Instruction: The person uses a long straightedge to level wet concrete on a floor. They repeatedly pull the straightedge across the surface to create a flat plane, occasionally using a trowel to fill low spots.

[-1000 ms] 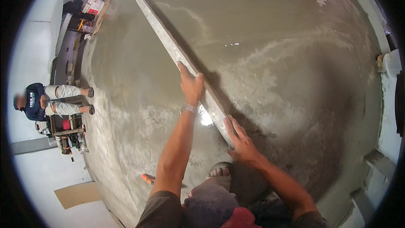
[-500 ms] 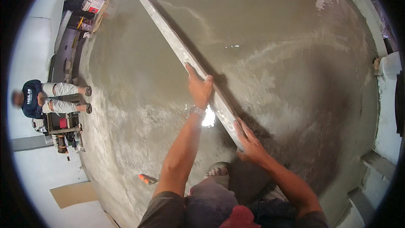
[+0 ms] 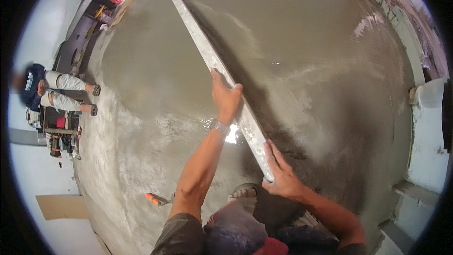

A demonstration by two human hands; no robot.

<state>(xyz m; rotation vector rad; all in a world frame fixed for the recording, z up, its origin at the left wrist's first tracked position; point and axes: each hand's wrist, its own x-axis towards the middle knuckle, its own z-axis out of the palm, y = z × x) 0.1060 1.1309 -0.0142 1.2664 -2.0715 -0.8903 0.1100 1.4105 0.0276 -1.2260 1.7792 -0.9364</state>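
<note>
— What is the straightedge (image 3: 207,56) looking like?
— A long, pale grey metal bar, smeared with cement; it is lying slantwise across the wet concrete floor (image 3: 306,42), running from the far left edge down to the person's knees

— And the fingers?
— The left hand (image 3: 225,97) is wrapping over the bar's middle, fingers curled shut; the right hand (image 3: 283,177) is clasping its near end, fingers pressing together along the bar
</note>
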